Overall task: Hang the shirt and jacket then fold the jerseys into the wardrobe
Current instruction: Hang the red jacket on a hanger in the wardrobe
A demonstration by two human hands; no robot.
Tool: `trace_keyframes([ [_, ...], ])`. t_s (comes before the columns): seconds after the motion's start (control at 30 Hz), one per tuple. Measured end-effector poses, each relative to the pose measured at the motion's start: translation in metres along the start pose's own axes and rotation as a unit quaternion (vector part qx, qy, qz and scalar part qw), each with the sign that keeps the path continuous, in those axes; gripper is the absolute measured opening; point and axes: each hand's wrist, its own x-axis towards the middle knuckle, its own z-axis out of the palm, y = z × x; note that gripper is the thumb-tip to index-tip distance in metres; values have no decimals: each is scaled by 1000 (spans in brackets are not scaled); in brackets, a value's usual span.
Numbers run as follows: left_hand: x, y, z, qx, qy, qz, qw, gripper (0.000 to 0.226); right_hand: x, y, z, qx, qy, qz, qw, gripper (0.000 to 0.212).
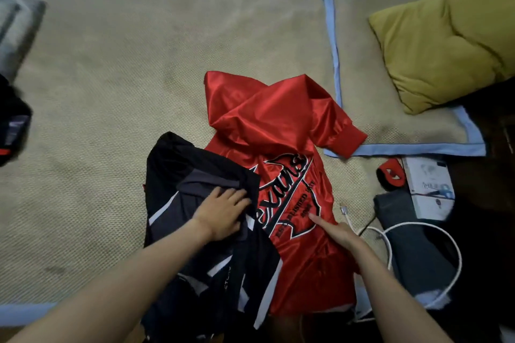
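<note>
A shiny red jersey (278,125) with black lettering lies on the beige mat, its upper part and one sleeve folded over. A black jersey (178,164) with grey and white stripes overlaps its left side. My left hand (223,211) lies on the black jersey, fingers curled into the cloth at its edge. My right hand (340,234) rests flat on the red jersey's right edge, fingers straight and pointing up-left.
The beige woven mat (125,78) with blue trim covers the bed. A mustard pillow (446,47) sits on a beige pillow (359,36) at upper right. A white cable (390,248), a grey cloth (418,253) and a white box (429,189) lie at right. Dark clothing (11,120) is at left.
</note>
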Motion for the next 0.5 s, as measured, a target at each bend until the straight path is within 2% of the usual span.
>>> trace_keyframes([
  [0.07,13,28,23,49,-73,69,994,71,-3,7,2,50,-50,-17,997,87],
  [0.13,14,42,55,99,-130,81,983,75,-10,4,8,84,-77,-35,993,82],
  [0.17,9,41,69,106,-130,65,984,78,-14,0,8,101,-80,-50,990,74],
  [0.27,-25,-3,92,105,-90,28,990,85,-22,-12,-8,154,-40,-101,982,32],
  [0.3,-39,-27,91,106,-69,21,992,89,-23,-15,-18,177,-27,-114,977,36],
  [0.33,-55,-52,88,106,-61,9,992,96,-26,-18,-27,206,-22,-116,971,49],
  [0.4,-89,-103,80,148,-120,-36,981,100,-27,-22,-43,255,-24,-104,961,65],
  [0.5,-124,-179,65,218,-159,-150,951,64,-37,-34,-54,261,-29,-101,960,56],
])
